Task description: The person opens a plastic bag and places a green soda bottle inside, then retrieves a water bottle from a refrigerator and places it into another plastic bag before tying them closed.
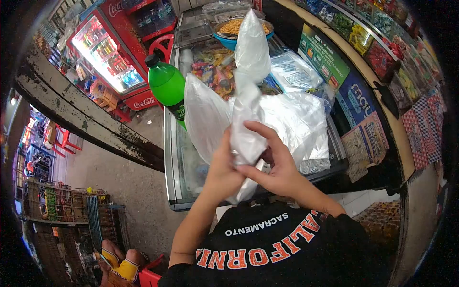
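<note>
My left hand (224,165) and my right hand (276,160) close around the bunched lower part of a translucent plastic bag (246,136). The bag's upper part stands up, puffed out to a point above my hands, with a narrower stretch between. My right thumb and fingers curl around it from the right, while my left hand presses from the other side. What the bag contains, if anything, I cannot make out. Left of it stands another puffed plastic bag (205,117). On the right lies a spread of flat clear plastic bags (299,126) on the glass-topped counter (186,184).
A green bottle (166,83) with a black cap stands at the left edge. Behind are a blue bowl (227,42) of brown snacks and a packaged bag stack (294,69). A red drinks cooler (136,71) stands back left. A seated person's yellow shorts (125,270) show lower left.
</note>
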Demonstrator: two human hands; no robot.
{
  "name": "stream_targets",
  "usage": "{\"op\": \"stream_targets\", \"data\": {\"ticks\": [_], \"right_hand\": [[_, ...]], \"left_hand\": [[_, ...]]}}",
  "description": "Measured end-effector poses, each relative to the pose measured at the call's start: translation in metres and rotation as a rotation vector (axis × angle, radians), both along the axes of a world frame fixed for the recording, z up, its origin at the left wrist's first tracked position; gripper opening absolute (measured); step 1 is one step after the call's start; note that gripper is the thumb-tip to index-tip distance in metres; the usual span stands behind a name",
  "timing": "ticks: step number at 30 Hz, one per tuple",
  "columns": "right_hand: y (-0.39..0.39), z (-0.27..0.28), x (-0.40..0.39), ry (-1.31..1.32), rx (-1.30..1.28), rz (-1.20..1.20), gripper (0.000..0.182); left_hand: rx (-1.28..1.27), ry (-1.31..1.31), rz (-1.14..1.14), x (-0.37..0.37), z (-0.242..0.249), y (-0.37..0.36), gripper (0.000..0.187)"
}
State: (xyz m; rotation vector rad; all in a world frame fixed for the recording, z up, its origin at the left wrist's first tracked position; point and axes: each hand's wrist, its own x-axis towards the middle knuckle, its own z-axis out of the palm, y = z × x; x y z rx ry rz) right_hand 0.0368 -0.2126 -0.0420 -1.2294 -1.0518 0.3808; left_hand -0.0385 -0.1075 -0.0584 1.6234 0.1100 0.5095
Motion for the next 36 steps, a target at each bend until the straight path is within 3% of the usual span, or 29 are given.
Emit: {"op": "stream_targets", "data": {"ticks": [2,3,6,8,11,14,15,18,19,21,22,24,25,29,31,32,33,36], "right_hand": [[-0.001,0.005,0.005,-0.055,0.038,0.052,0.06],[-0.001,0.007,0.007,-0.112,0.076,0.109,0.064],[-0.008,0.009,0.009,-0.087,0.016,0.069,0.066],[-0.015,0.014,0.017,-0.055,-0.042,-0.054,0.066],[-0.013,0.019,0.039,-0.264,0.052,-0.294,0.072],[-0.008,0.008,0.057,-0.22,-0.047,-0.03,0.079],[-0.006,0.004,0.063,-0.197,-0.207,0.128,0.085],[0.006,-0.012,0.056,0.035,-0.21,0.294,0.047],[0.008,-0.013,0.052,0.03,-0.207,0.302,0.047],[0.011,-0.012,0.041,0.253,-0.224,0.275,0.025],[0.013,-0.01,0.037,0.255,-0.226,0.279,0.025],[0.017,-0.003,0.028,-0.244,-0.261,-0.059,0.016],[0.019,-0.004,0.024,-0.354,-0.201,-0.095,0.014],[0.031,-0.015,0.013,-0.546,-0.164,-0.16,0.013],[0.036,-0.027,0.011,-0.514,-0.158,-0.154,0.011],[0.039,-0.031,0.01,-0.482,-0.151,-0.152,0.009],[0.041,-0.033,0.006,-0.263,-0.079,-0.135,0.01],[0.043,-0.037,0.004,-0.079,0.05,-0.209,0.011]], "left_hand": [[-0.167,0.073,-0.052,-0.002,0.008,0.01,0.065],[-0.11,0.042,-0.063,-0.004,0.01,0.01,0.053],[-0.011,0.046,-0.003,-0.004,0.002,0.01,0.05],[-0.022,0.045,-0.003,-0.009,0.004,0.012,0.046],[-0.277,0.115,0.113,-0.022,0.009,0.005,0.04],[-0.273,0.132,0.027,-0.029,0.008,0.015,0.033],[-0.317,0.081,0.027,-0.028,0.007,0.015,0.027],[-0.324,0.097,0.12,-0.03,-0.001,0.02,0.026],[-0.32,0.092,0.128,-0.03,0.001,0.02,0.026],[-0.391,0.198,0.285,-0.032,0.009,0.016,0.026],[-0.392,0.199,0.289,-0.032,0.009,0.016,0.026],[-0.379,0.083,0.248,-0.032,0.01,0.016,0.034],[-0.297,0.086,0.223,-0.033,0.001,0.022,0.046],[-0.219,0.208,0.193,-0.033,-0.001,0.017,0.044],[-0.448,0.037,0.255,-0.028,-0.009,0.008,0.035],[-0.447,0.035,0.257,-0.027,-0.011,0.005,0.035],[-0.484,0.012,0.315,-0.026,-0.013,0.002,0.032],[-0.603,-0.034,0.385,-0.022,-0.013,0.0,0.029]]}}
